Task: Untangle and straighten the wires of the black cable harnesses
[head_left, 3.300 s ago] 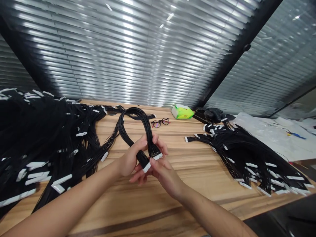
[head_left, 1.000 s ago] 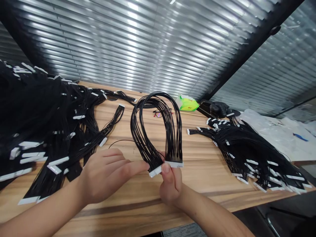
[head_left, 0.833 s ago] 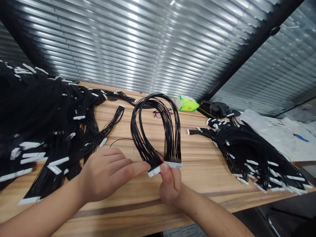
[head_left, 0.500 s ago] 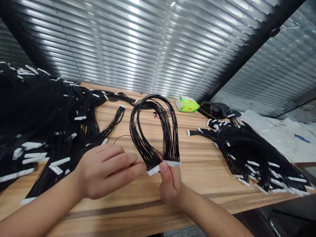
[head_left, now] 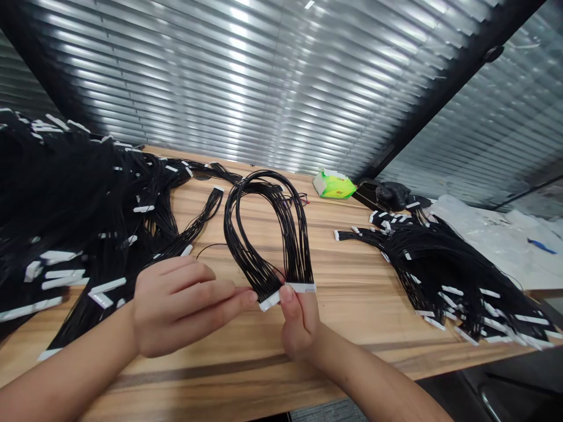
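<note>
A wire harness (head_left: 264, 234) of many thin black wires is bent into an upright loop, its two white connectors side by side at the bottom. My right hand (head_left: 301, 322) is closed on it, thumb over the inner ends of both connectors. My left hand (head_left: 185, 305) has its fingers pressed together, tips at the outer end of the left white connector (head_left: 270, 301). What those fingertips pinch, if anything, is hidden. One stray black wire (head_left: 211, 245) curves out from the loop and down behind my left hand.
A large heap of black harnesses (head_left: 74, 193) covers the table's left side; a smaller pile (head_left: 444, 258) lies right. At the back stand a green tissue pack (head_left: 335, 185) and a black object (head_left: 391, 196). Clear plastic sheeting (head_left: 488, 234) lies far right. Blinds (head_left: 211, 76) rise behind the table.
My right hand and the harness have shifted slightly left. My left fingertips have closed in beside the left connector's outer end.
</note>
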The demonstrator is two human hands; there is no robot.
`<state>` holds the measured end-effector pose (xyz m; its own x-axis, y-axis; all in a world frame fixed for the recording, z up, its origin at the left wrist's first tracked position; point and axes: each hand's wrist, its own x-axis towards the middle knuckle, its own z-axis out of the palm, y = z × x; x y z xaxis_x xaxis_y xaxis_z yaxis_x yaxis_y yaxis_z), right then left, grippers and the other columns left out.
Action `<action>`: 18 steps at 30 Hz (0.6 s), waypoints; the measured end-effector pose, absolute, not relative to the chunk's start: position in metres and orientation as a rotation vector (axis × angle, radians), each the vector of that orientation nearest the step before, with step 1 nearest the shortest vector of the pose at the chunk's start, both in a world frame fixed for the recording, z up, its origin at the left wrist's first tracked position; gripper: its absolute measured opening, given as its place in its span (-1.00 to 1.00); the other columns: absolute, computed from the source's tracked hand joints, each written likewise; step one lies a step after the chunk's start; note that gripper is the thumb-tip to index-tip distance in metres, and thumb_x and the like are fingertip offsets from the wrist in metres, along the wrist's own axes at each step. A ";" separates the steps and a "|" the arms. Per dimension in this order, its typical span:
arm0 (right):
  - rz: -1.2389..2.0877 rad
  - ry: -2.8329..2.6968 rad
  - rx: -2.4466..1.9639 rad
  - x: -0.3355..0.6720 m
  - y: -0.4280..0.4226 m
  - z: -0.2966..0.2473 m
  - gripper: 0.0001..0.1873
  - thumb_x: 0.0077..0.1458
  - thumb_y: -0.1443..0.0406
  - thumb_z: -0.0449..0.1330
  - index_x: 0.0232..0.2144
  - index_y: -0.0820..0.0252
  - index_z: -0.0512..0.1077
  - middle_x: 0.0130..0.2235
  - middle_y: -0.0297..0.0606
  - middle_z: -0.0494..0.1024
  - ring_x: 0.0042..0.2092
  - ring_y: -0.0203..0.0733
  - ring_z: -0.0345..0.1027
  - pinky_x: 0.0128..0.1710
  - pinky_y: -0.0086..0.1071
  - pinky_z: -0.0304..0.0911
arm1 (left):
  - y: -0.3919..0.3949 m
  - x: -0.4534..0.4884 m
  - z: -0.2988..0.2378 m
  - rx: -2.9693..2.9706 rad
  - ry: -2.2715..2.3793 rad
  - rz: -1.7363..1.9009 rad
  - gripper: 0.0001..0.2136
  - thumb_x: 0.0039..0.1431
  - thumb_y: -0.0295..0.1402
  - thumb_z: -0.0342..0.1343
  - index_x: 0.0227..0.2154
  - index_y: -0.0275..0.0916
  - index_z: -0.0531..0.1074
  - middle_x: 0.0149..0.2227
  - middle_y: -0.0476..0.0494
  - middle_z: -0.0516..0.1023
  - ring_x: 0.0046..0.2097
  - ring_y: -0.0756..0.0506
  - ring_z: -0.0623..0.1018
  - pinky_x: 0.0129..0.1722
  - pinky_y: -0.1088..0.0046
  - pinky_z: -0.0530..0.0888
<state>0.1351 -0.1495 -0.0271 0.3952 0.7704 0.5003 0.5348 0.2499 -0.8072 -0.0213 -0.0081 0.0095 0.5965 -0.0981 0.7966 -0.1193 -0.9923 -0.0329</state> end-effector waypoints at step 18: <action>0.250 -1.300 -1.385 0.137 -0.145 -0.034 -0.54 0.37 0.10 -0.11 -0.35 0.10 0.51 -0.47 -0.28 0.42 -0.44 -0.19 0.31 -0.30 -0.28 0.40 | 0.002 -0.019 0.008 2.849 -0.271 1.340 -0.76 0.29 -0.55 0.10 -0.10 -0.08 0.49 -0.42 0.15 0.56 -0.39 0.05 0.44 -0.40 0.45 0.30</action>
